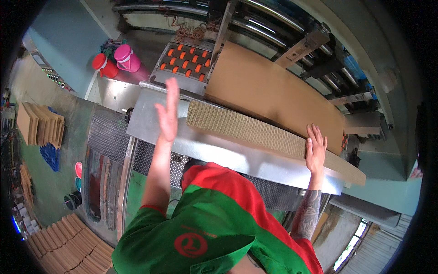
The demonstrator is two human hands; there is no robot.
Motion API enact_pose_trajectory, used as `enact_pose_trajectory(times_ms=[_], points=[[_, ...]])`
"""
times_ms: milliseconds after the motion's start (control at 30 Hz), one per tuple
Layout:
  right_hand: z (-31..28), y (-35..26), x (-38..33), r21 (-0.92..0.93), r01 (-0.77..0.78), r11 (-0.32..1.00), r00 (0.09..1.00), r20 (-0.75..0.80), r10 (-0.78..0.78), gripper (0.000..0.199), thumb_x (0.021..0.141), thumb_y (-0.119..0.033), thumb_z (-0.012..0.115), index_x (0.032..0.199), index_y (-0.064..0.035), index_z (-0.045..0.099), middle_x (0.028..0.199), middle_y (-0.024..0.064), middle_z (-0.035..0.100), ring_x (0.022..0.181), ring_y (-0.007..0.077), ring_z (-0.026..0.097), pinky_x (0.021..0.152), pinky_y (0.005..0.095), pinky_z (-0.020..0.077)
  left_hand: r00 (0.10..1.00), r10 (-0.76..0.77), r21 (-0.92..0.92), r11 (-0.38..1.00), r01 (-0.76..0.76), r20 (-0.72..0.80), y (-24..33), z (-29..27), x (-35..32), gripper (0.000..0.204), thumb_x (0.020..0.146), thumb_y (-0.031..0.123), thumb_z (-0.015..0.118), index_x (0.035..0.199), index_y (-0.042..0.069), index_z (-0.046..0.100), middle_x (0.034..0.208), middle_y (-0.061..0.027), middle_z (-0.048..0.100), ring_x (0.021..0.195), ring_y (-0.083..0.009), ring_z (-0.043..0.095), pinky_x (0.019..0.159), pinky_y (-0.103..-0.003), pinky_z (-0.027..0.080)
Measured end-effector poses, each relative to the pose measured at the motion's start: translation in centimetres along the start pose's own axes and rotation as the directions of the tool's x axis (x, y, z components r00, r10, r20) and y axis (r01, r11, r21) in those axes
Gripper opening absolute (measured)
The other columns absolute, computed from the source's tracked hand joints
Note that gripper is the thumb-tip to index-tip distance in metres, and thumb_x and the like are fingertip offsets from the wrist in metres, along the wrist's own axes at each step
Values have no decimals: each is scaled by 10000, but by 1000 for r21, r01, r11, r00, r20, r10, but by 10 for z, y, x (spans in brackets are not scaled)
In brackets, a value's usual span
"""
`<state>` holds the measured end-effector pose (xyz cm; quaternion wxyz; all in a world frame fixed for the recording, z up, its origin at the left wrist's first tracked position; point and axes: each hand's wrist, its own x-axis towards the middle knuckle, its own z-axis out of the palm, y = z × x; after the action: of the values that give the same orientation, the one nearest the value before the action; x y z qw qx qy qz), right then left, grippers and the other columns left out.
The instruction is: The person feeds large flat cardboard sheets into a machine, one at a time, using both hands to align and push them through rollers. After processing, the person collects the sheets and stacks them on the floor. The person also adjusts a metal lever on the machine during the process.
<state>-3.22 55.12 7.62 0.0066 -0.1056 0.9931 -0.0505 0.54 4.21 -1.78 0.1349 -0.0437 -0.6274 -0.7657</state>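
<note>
A stack of brown corrugated cardboard sheets lies on a machine's steel feed table, its fluted edge facing me. My left hand is raised above the table near the stack's left end, fingers straight and apart, touching nothing. My right hand lies flat with spread fingers against the stack's right end, pressing on it without gripping. My red and green shirt fills the lower part of the view.
Orange feed wheels sit behind the stack's left end, with steel rollers beyond. A red jug and a pink jug stand at far left. Folded cardboard piles rest on the green floor, by a blue pallet.
</note>
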Motion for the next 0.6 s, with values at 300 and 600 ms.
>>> enact_pose_trajectory(times_ms=[300, 600], points=[[0, 1, 0, 5, 5, 1000, 1000, -9, -5, 549, 1158, -433, 334, 1596, -176, 543, 1681, 111, 465, 1612, 293, 335, 1323, 580, 125, 973, -32, 126, 992, 3, 228, -1, 9, 10, 1079, 962, 887, -22, 1750, 150, 4, 1828, -110, 19, 1684, -299, 1, 1335, -502, -68], [-1, 1, -4, 24, 24, 999, 999, -24, -23, 547, 1155, -426, 339, 1598, -178, 542, 1684, 114, 462, 1616, 297, 328, 1322, 578, 130, 996, -54, -39, 998, 57, 69, -15, 8, 6, 1106, 948, 911, -2, 1750, 150, 7, 1829, -106, 11, 1683, -308, -21, 1334, -493, -66]])
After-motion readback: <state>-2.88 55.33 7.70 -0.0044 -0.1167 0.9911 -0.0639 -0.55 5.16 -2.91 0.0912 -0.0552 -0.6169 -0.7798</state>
